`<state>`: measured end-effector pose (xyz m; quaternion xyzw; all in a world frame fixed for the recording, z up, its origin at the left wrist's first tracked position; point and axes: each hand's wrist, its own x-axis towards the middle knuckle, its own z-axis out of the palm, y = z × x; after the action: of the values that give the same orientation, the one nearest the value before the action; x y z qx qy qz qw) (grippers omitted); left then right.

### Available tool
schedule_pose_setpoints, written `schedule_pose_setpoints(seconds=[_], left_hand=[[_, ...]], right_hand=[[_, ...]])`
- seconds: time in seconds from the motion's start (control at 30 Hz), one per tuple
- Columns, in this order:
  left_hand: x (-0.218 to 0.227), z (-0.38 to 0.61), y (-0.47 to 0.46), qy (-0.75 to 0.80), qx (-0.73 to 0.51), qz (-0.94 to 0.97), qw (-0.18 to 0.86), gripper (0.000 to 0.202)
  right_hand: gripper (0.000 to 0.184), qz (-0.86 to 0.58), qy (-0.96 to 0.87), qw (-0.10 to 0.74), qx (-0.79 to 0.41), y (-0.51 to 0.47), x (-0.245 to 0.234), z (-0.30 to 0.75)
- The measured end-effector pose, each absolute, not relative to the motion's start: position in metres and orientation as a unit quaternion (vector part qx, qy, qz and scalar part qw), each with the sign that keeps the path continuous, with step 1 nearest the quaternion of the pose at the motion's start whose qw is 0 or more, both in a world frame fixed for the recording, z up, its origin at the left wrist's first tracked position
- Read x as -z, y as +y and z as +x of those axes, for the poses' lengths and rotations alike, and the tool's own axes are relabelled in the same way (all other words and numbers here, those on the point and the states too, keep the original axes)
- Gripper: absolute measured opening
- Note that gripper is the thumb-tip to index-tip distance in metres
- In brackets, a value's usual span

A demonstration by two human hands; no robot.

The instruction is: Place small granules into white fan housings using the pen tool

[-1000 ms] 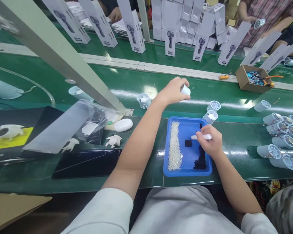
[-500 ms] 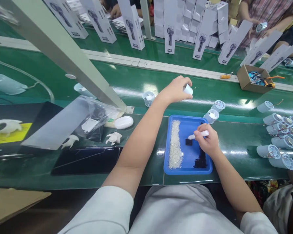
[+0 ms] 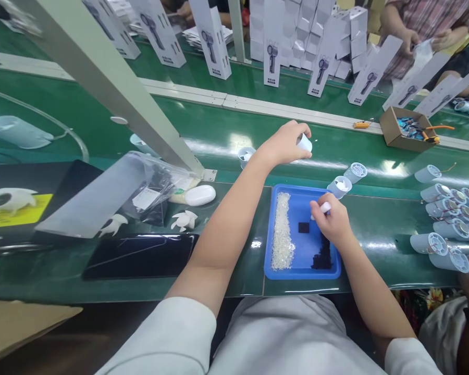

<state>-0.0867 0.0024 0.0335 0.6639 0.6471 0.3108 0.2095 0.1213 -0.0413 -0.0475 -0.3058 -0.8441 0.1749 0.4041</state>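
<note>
Above the green belt, my left hand (image 3: 287, 145) is closed around a light blue plastic cylinder (image 3: 305, 142), its fingers partly covering it. My right hand (image 3: 334, 221) grips a white pen-like tool (image 3: 325, 207) over the right side of a blue tray (image 3: 307, 200); much of the tool is hidden by the fingers. In the tray lie a strip of small clear-white pieces (image 3: 282, 234), a pile of small black pieces (image 3: 322, 256) and a single black square (image 3: 304, 227). Just past the tray stand a cylinder with a white part inside (image 3: 339, 186) and another cylinder (image 3: 355, 172).
Many cylinders with wires (image 3: 451, 227) crowd the right side. A slanted metal post (image 3: 140, 109), plastic bag (image 3: 97, 198), white fan wheel (image 3: 184, 221) and dark tablet-like slab (image 3: 138, 256) are leftward. White boxes (image 3: 272, 57) and a cardboard box (image 3: 400, 138) stand beyond; co-workers sit opposite.
The white tool has drawn back rightward from the black square and tilted more upright. My left hand stays around its cylinder. Some cylinders on the belt have shifted slightly right.
</note>
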Motion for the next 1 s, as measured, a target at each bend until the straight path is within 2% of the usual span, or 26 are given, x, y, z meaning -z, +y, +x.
schedule_pose_setpoints(seconds=[0.17, 0.37, 0.6, 1.0], left_hand=[[-0.036, -0.083, -0.001, 0.65, -0.307, 0.661, 0.215, 0.041], [-0.029, -0.085, 0.003, 0.647, -0.325, 0.655, 0.216, 0.04], [-0.018, -0.092, 0.011, 0.605, -0.48, 0.582, 0.254, 0.058], [-0.008, -0.091, 0.024, 0.543, -0.618, 0.438, 0.362, 0.044]], right_hand=[[0.022, -0.287, -0.809, 0.467, -0.212, -0.047, 0.042, 0.123], [0.023, -0.246, -0.829, 0.438, -0.243, -0.052, 0.045, 0.121], [0.023, -0.254, -0.825, 0.448, -0.234, -0.052, 0.049, 0.121], [0.025, -0.254, -0.821, 0.452, -0.239, -0.053, 0.049, 0.118]])
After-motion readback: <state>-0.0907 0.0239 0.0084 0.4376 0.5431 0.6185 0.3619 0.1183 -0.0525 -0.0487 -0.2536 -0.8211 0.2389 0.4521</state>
